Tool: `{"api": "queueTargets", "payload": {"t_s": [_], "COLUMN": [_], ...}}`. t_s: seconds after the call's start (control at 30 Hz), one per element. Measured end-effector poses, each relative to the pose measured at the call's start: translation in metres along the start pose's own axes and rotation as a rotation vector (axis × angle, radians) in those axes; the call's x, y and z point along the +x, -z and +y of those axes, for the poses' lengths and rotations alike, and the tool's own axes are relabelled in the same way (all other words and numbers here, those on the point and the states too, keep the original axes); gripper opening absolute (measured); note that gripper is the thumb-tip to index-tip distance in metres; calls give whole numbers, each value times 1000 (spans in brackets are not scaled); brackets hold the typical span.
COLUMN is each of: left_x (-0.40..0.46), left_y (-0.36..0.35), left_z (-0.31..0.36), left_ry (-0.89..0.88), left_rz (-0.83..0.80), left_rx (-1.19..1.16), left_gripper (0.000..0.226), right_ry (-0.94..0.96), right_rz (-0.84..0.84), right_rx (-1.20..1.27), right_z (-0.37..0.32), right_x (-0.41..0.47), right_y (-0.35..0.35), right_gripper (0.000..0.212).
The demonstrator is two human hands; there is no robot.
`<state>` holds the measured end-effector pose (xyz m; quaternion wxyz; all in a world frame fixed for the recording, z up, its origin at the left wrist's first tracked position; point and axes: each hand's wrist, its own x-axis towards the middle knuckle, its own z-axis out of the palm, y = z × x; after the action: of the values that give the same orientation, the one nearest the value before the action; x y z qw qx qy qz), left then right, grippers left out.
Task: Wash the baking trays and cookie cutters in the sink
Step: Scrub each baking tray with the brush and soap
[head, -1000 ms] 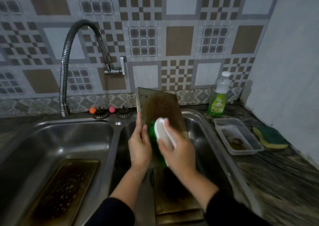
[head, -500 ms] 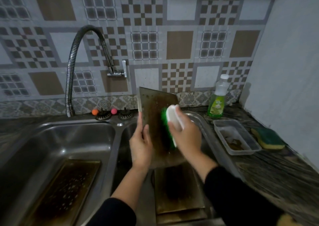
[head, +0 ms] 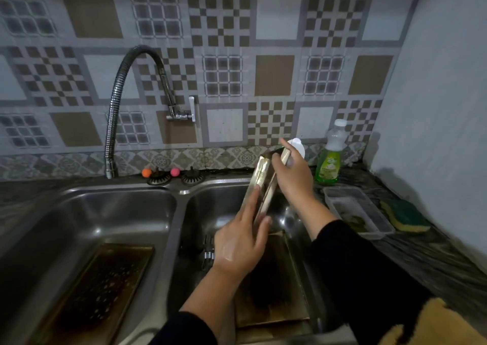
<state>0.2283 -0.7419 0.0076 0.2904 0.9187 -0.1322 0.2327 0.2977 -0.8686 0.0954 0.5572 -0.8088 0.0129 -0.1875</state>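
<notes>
I hold a metal baking tray [head: 261, 178] edge-on above the right sink basin [head: 218, 205]. My left hand [head: 241, 242] holds its lower end, fingers along its near face and thumb on the other side. My right hand [head: 291, 172] grips a white-handled green scrub brush [head: 296, 147] at the tray's upper edge. Another tray [head: 276, 284] lies on the bottom of the right basin. A dark, stained tray [head: 89, 292] lies in the left basin [head: 110, 207].
A flexible faucet [head: 118, 102] arcs over the left basin, no water running. Green dish soap bottle [head: 330, 155], a clear plastic container [head: 355, 210] and a yellow-green sponge [head: 404, 214] sit on the right counter. Two drain plugs [head: 174, 177] rest behind the sinks.
The tray turned from facing me to edge-on. My right hand with the brush rose to its top edge. My left hand slid down to its lower end.
</notes>
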Motion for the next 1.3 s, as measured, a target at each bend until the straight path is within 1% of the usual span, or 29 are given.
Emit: {"api": "queueTargets", "payload": {"t_s": [0.07,0.13,0.23,0.27,0.33,0.4,0.53,0.63,0.77,0.9,1.03,1.17,1.3], "left_x": [2,6,7,6,3,-2,-16,-29,-53,-82,-104,-115,-119], "left_y": [5,8,19,23,33,44,62,86,121,146,164,172,163], "left_z": [-15,-37,-62,-67,-72,-75,-97,-129,-177,-237,-290,-331,-358], "left_ry": [94,209,442,481,504,502,549,617,718,867,999,988,1034], "left_rz": [-21,-85,-279,-299,-291,-273,-201,-148,-155,-241,-444,-576,-655], "left_rx": [-153,-157,-83,-71,-97,-112,10,85,129,197,167,222,145], "left_gripper": [59,66,80,82,82,79,78,81,82,86,101,109,113], "right_ry": [-78,-166,-240,-251,-252,-259,-221,-158,-98,-26,4,7,2], "right_rz": [-64,-93,-102,-116,-146,-160,-182,-184,-260,-319,-317,-320,-305], "right_rx": [214,377,444,446,436,408,298,156,-70,-192,-305,-326,-329], "right_z": [0,-1,-1,-1,-4,-8,-19,-20,-12,-9,-12,-9,-2], "right_x": [-2,-4,-7,-9,-13,-16,-24,-35,-58,-83,-102,-115,-125], "right_y": [8,15,20,19,15,8,-17,-43,-87,-130,-159,-174,-179], "right_gripper": [37,33,30,29,27,28,53,67,75,77,75,74,72]}}
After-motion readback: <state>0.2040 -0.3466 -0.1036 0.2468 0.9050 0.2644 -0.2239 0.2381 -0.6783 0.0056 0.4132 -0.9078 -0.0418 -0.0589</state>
